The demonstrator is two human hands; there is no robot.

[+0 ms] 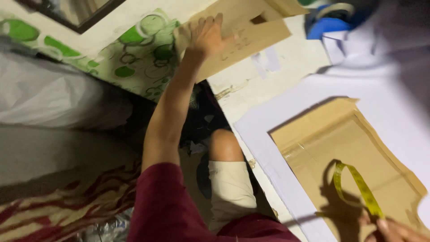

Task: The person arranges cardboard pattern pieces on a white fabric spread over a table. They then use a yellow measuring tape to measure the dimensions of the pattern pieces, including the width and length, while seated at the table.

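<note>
The person's left hand (207,36) is reaching far out, its fingers spread flat and pressing on a brown cardboard sheet (251,31) lying at the far edge of the white floor (291,67); it is not closing around anything. The right hand (396,231) is showing only partly at the near right corner, its fingertips pinching the end of a yellow measuring tape (358,183). The tape is arching up and looping over a second flattened cardboard piece (345,152), which is lying on a large white paper sheet (394,89) spread to the right. The two hands are well apart. Far right, a blue tape dispenser (329,20) is sitting beyond the white sheet. Left of the outstretched arm, a cloth with green circles (139,58) is hanging, and a red patterned fabric (67,201) is lying near left. The person's bent knee (224,143) is showing between the arm and the paper.
</note>
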